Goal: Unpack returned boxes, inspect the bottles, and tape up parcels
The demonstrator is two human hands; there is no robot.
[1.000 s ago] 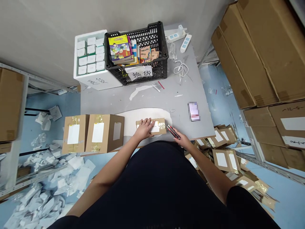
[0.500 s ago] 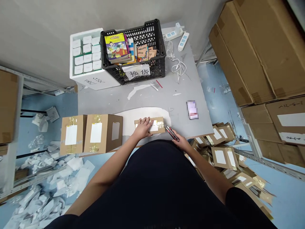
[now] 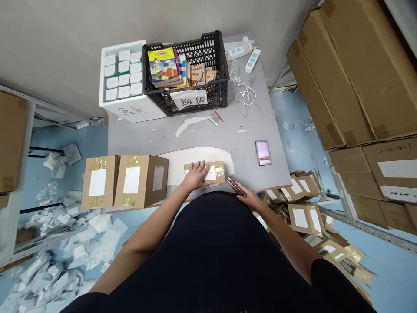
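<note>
"What's at the far left?"

"Crumpled white paper [image 3: 55, 248] lies scattered over the blue floor [image 3: 39, 174], below a metal shelf holding a cardboard box [image 3: 11, 139]."

"And on the counter [image 3: 195, 134]?"

"Two taped cardboard boxes [image 3: 98, 182] [image 3: 138, 181] stand side by side at its near edge, each with a white label. Just right of them, a small cardboard box [image 3: 213, 171] with gold tape lies on a white sheet [image 3: 172, 167]."

"Where's the left hand [image 3: 195, 175]?"

"Flat on top of that small box, fingers spread, not gripping it."

"The right hand [image 3: 247, 195]?"

"Closed around a red-and-black box cutter [image 3: 235, 187], just beside the small box but not touching it. I can't tell whether the blade is out."

"What's further back?"

"A foam box of small white cartons [image 3: 120, 78] sits beside a black plastic crate of books [image 3: 185, 52], and a blurred phone [image 3: 263, 152] lies to the right."

"Far right?"

"Flattened cardboard mailers [image 3: 302, 217] are piled on the floor, with large stacked cartons [image 3: 352, 74] beyond them."
</note>
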